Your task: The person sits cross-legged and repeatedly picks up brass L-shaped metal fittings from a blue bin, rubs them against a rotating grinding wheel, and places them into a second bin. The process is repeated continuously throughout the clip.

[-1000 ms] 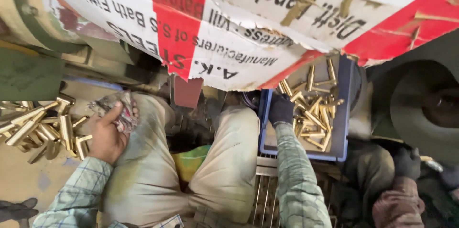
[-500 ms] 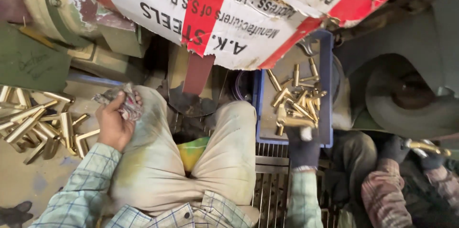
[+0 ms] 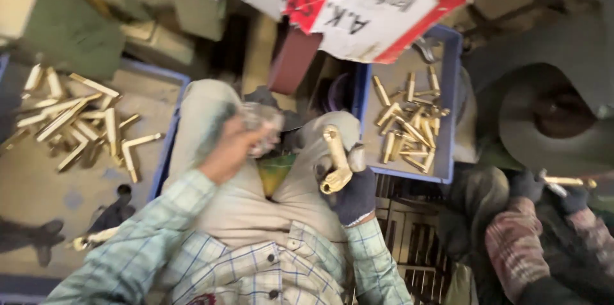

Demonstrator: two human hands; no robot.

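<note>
brass elbow-shaped pipe fitting [image 3: 335, 161] sits over the lap, clamped upright in dark-gloved right hand [image 3: 352, 191]. likely heavy, rigid, slick; grip the straight shank. bare left hand [image 3: 231, 151] closed on crumpled grey abrasive pad [image 3: 261, 124].

The right hand [image 3: 353, 191] wears a dark navy glove and holds a shiny golden brass fitting [image 3: 335, 159]; the left hand [image 3: 231, 149] is bare, closed on a greyish, blurred cloth [image 3: 261, 127]. Both sleeves are pale green-blue check with darker blue lines, the trousers [image 3: 307, 177] a dusty beige. The blue tray [image 3: 448, 151] carries more brass pieces [image 3: 409, 127] — the same yellow gold as the brass pieces [image 3: 77, 122] on the tan surface at the left. Overhead hangs a white cardboard sheet [image 3: 377, 4] with red bands and black lettering. Another person's sleeve [image 3: 511, 247] is a reddish-brown weave — their glove dark.
</note>
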